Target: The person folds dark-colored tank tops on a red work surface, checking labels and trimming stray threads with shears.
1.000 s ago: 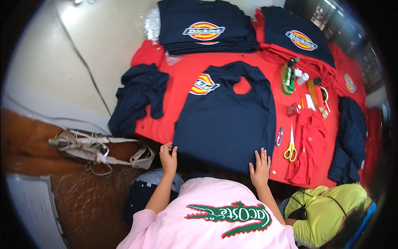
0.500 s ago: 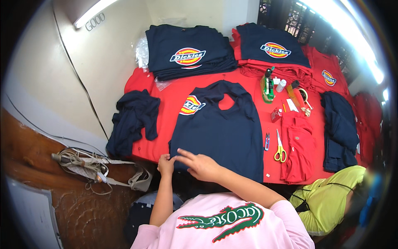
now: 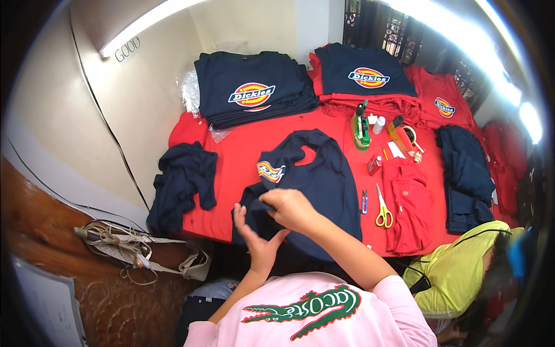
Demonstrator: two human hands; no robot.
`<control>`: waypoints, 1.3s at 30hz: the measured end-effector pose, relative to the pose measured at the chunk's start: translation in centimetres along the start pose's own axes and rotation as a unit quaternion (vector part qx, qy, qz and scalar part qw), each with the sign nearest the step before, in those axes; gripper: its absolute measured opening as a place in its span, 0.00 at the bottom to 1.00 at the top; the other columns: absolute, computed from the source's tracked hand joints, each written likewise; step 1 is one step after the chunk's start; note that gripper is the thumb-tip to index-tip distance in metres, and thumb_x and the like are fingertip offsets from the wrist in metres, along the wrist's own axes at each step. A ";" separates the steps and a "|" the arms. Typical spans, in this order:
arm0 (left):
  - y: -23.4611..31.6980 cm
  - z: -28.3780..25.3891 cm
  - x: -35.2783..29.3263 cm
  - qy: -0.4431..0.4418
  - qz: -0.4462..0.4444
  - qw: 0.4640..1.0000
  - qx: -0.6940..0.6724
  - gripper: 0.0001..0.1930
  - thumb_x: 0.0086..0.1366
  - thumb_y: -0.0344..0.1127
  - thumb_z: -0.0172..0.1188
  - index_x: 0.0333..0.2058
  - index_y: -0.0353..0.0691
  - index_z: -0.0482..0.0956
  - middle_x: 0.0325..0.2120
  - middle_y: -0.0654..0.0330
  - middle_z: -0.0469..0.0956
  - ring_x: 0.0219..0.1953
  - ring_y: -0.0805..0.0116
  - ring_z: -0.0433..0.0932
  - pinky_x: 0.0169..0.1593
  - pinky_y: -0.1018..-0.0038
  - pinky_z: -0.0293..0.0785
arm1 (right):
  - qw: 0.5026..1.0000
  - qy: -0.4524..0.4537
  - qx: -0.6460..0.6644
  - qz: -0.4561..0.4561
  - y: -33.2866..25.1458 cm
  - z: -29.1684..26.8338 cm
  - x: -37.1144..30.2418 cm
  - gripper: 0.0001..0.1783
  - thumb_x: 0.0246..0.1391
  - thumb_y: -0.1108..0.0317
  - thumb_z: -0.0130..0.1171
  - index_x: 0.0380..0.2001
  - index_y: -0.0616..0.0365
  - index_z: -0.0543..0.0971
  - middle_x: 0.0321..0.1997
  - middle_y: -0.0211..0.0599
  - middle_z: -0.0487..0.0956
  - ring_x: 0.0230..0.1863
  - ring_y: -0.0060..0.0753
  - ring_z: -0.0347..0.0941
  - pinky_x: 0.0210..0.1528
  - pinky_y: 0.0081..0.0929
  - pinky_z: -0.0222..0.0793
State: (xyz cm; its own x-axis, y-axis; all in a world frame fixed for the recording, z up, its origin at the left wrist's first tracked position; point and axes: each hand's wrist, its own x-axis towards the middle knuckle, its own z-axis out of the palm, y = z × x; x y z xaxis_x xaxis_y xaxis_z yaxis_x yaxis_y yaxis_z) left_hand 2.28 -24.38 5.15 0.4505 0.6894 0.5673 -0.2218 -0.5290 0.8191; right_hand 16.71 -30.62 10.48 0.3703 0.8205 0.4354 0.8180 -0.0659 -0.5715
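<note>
A navy T-shirt (image 3: 329, 196) with a colourful chest print lies spread on the red-covered table in front of me. My right hand (image 3: 292, 209) is closed on a fold of it at its left side, lifting the cloth off the table. Just below, my left hand (image 3: 258, 243) has its fingers and thumb spread apart beside the raised fabric. Part of the print is bent over by the fold. To the right of the T-shirt lie small blue thread snips (image 3: 364, 201) and yellow-handled scissors (image 3: 383, 215).
Stacks of navy shirts (image 3: 248, 72) and red shirts (image 3: 370, 108) stand at the back. A crumpled navy garment (image 3: 184, 179) lies left; folded red cloth (image 3: 407, 202) and navy cloth (image 3: 465, 173) lie right. A green tape dispenser (image 3: 361, 134) stands behind the scissors. Another person's yellow sleeve (image 3: 457, 266) is at right.
Both hands were close together at the shirt's lower left edge. My right hand has moved up and right, raising a fold; my left hand has opened. The view has shifted slightly.
</note>
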 end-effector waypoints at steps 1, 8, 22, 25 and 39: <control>-0.6 0.4 -0.1 -0.086 -0.088 0.991 -0.054 0.55 0.51 0.42 0.87 0.72 0.39 0.61 0.72 0.46 0.61 0.73 0.48 0.63 0.74 0.55 0.61 | 0.996 0.063 0.057 -0.003 -2.0 -2.7 1.0 0.21 0.48 0.78 0.72 0.49 0.60 0.85 0.44 0.47 0.87 0.46 0.52 0.86 0.48 0.39 0.83; 0.9 -0.6 4.3 -0.567 -0.412 0.681 -0.213 0.29 0.57 0.33 0.84 0.55 0.30 0.83 0.46 0.59 0.87 0.51 0.71 0.83 0.59 0.69 0.78 | 0.836 0.422 0.350 -0.032 -8.9 -21.1 -3.0 0.15 0.66 0.81 0.59 0.54 0.69 0.83 0.51 0.43 0.86 0.50 0.36 0.85 0.56 0.33 0.83; 12.2 -4.6 22.1 0.071 0.162 0.984 -0.008 0.11 0.59 0.19 0.67 0.40 0.36 0.80 0.33 0.62 0.78 0.37 0.72 0.78 0.47 0.77 0.74 | 0.842 0.410 0.350 0.024 3.3 -29.2 -4.9 0.13 0.73 0.72 0.55 0.54 0.63 0.82 0.51 0.38 0.84 0.52 0.26 0.83 0.45 0.20 0.72; 11.5 -7.0 20.2 0.077 0.275 0.953 0.103 0.10 0.60 0.22 0.69 0.39 0.36 0.79 0.34 0.60 0.79 0.38 0.66 0.78 0.49 0.74 0.75 | 0.866 0.368 0.335 -0.053 2.8 -29.4 -6.5 0.08 0.67 0.75 0.56 0.45 0.61 0.82 0.57 0.47 0.82 0.61 0.34 0.80 0.59 0.30 0.73; -9.5 -15.3 -3.3 -0.557 -0.126 0.768 0.290 0.09 0.59 0.21 0.62 0.31 0.43 0.88 0.39 0.57 0.80 0.48 0.52 0.80 0.56 0.60 0.76 | 0.916 0.024 -0.098 0.388 11.8 -5.5 -28.7 0.09 0.51 0.87 0.56 0.26 0.64 0.83 0.48 0.46 0.84 0.47 0.52 0.83 0.53 0.41 0.78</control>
State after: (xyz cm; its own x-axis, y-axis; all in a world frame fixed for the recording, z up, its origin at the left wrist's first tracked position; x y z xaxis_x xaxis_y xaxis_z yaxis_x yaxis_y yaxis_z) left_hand -10.32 -14.05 -3.17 0.9477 0.1270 -0.2928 0.2717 -0.8022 0.5317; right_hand 18.18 -58.12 -4.94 0.8894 0.4568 -0.0159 0.3613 -0.7239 -0.5877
